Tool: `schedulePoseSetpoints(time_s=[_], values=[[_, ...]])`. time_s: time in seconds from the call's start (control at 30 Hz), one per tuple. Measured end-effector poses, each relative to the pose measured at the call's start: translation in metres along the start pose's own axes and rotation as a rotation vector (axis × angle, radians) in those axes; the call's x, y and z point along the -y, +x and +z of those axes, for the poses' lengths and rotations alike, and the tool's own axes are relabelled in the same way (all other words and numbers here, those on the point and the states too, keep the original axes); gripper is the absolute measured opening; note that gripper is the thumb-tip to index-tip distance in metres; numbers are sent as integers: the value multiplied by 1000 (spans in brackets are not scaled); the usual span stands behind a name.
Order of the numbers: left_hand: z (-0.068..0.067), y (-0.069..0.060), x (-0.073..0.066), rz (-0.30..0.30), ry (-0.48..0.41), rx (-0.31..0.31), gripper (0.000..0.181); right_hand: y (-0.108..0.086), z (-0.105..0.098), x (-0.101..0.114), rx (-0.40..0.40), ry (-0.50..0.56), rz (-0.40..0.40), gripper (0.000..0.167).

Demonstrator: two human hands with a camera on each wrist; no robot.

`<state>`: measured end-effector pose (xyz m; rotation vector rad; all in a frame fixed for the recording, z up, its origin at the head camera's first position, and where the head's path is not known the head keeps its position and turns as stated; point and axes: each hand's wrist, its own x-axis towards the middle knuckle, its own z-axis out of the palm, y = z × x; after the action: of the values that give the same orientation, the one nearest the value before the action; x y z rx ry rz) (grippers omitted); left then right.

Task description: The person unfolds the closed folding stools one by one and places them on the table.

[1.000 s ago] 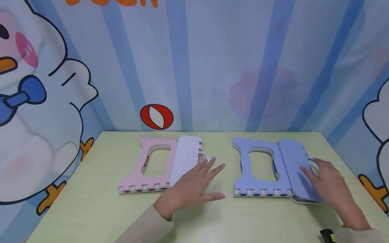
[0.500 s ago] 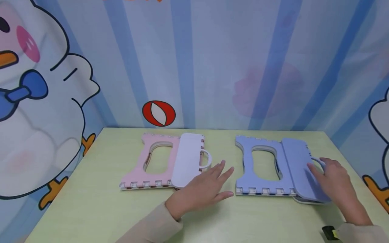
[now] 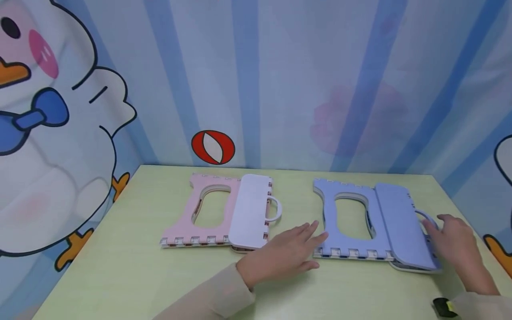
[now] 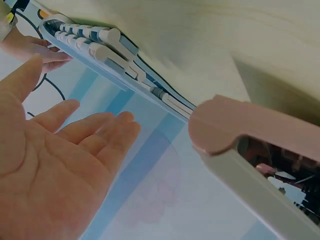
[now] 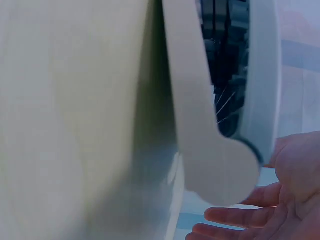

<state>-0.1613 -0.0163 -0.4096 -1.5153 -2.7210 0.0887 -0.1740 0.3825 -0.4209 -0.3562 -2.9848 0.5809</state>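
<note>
A folded blue stool (image 3: 404, 226) lies on the table at the right, its curved handle on the right side. My right hand (image 3: 458, 242) is at that handle with relaxed fingers; whether it touches is unclear. The right wrist view has the hand (image 5: 295, 195) beside the stool's pale rounded end (image 5: 220, 172). At the left lies a folded pink stool (image 3: 202, 232) with a white panel (image 3: 250, 209) and white handle. Between the two, my left hand (image 3: 286, 253) is spread, fingertips near the blue stool's left edge, holding nothing. Its palm (image 4: 65, 175) faces the left wrist camera.
Both stools lie on a pale green table (image 3: 120, 266). Behind it hangs a blue striped cloth (image 3: 288, 89) printed with a white cartoon bird (image 3: 60, 186) and a red oval. A black thing (image 3: 443, 307) is at the right sleeve.
My left hand has moved right, away from the pink stool toward the blue one, uncovering the white handle. The right hand has shifted slightly right at the blue handle. The head view has shifted a little.
</note>
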Motion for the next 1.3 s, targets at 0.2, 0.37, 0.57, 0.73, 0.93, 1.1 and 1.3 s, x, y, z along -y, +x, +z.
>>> schedulePoseSetpoints(time_s=[0.2,0.37,0.57,0.73,0.93,1.1,1.3], values=[[3,9,-3,26,38,12,65,5,4,-6,4,-1,10,56],[3,17,-9,15,32,17,64,8,6,-12,21,26,1,58],[3,26,-14,20,15,57,64,13,8,-15,-7,52,-34,47],[2,31,-18,25,22,104,64,18,12,-12,-77,94,-8,38],[0,28,-19,-7,-35,152,60,29,20,-20,-69,156,7,34],[3,27,-18,-23,-69,173,57,47,37,-47,-31,221,47,34],[3,31,-17,-14,-69,171,57,51,33,-49,6,281,115,37]])
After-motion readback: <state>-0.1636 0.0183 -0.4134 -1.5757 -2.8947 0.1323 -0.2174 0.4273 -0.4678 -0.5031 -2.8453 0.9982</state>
